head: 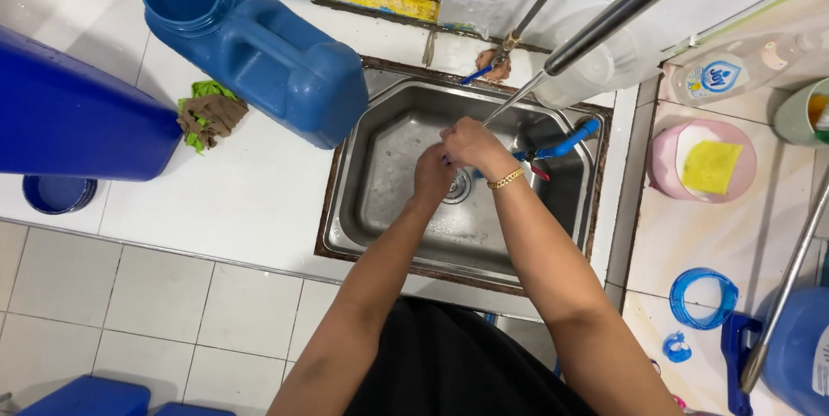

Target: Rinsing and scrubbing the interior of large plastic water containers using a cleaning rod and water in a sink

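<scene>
I keep my left hand (432, 176) and right hand (471, 144) curled together, rubbing over the sink (380, 209) drain (458, 187) just beneath them; whether they grip anything, I cannot tell

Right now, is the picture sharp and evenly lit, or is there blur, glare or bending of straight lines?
Head view: the light is soft and even, with weak shadows; the steel sink shows dull reflections but no hard glare. The hands, pressed together over the drain, look slightly blurred, so what they hold is unclear. The wide lens curves the tile lines near the edges, and the close blue jug looms large.
</scene>
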